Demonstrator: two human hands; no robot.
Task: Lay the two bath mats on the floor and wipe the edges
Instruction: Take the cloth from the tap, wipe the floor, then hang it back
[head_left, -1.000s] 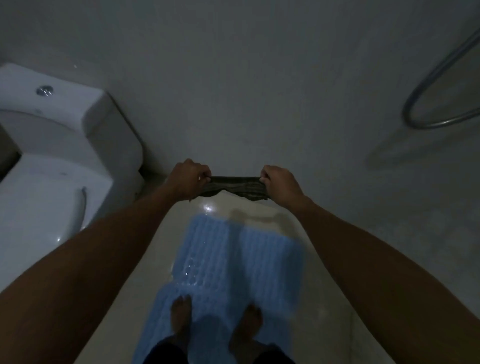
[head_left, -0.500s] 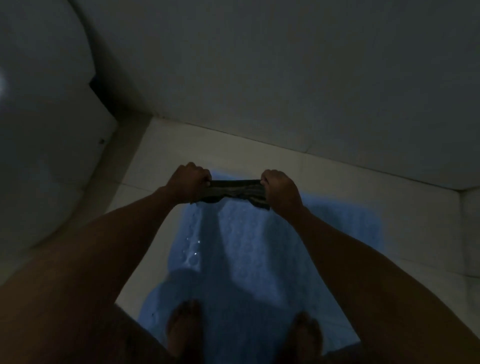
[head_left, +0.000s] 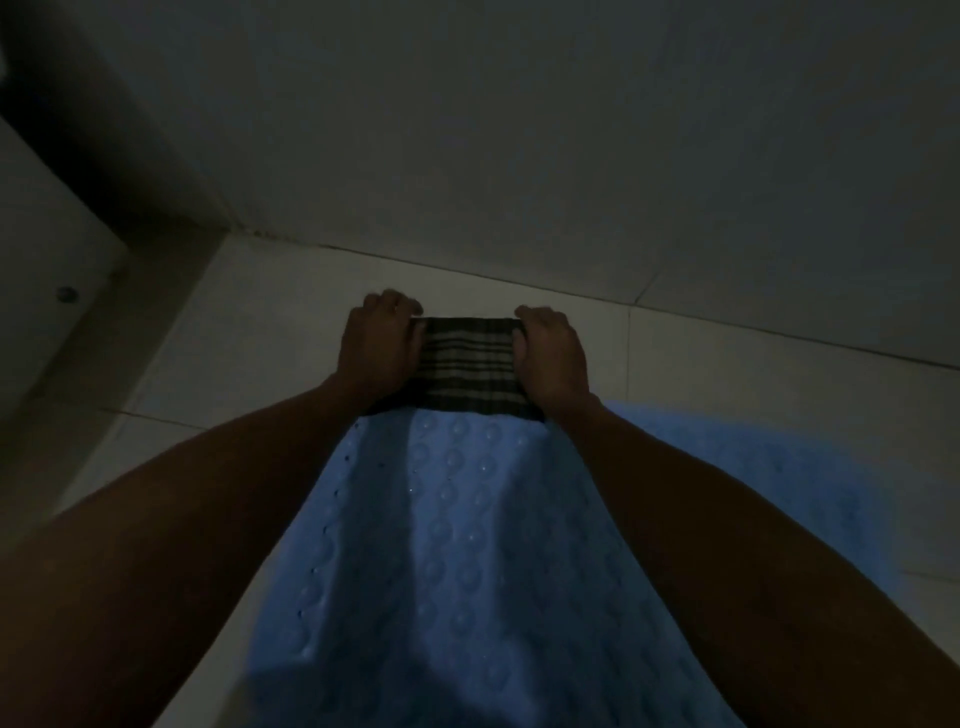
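Left hand and right hand grip the two short ends of a folded striped cloth, fingers curled over its far corners — cloth stretched between them, long axis running left to right. The cloth rests at the far edge of the blue bath mat, lapping onto the tiled floor beyond. The mat's long axis runs away from the person — a second mat cannot be made out separately.

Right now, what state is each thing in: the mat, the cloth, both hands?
blue bath mat: laid flat on the floor, far edge under the cloth.
striped cloth: spread flat across the mat's far edge and the tile.
left hand: grip on the cloth's left end, fingers curled.
right hand: grip on the cloth's right end, fingers curled.
floor tiles: pale, dimly lit.
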